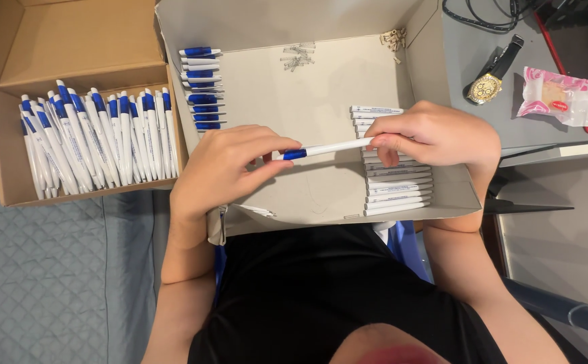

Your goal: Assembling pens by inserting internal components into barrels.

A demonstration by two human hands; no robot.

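Held item: a slim white plastic pen with a blue tip section [324,148] is held level between both hands, above the floor of the white box.
Left hand: the left hand [223,168] is closed in a pinch, thumb and fingertips gripped on the blue end of the pen; the other fingers are curled in.
Right hand: the right hand [435,135] is closed loosely round the white end of the pen, which is pinched between thumb and forefinger.
White box: a shallow open white cardboard box [321,101] is set on the person's lap, its flaps folded outward.
White barrels: a stacked row of plain white pen barrels [395,189] is laid along the right side of the box, partly covered by the right hand.
Blue parts: a short column of blue and white pen pieces [201,87] is laid at the upper left of the box.
Springs: a small heap of thin metal springs [297,57] is seen near the far wall, well apart from the hands.
Brown box: an open brown cardboard box [11,168] is placed just beside the white box on the left, filled with finished white and blue pens [98,138].
Desk: a gold-faced wristwatch with a black strap [492,77] and a pink and white wrapped snack [555,94] are lying on the grey desk [469,47] at the upper right.
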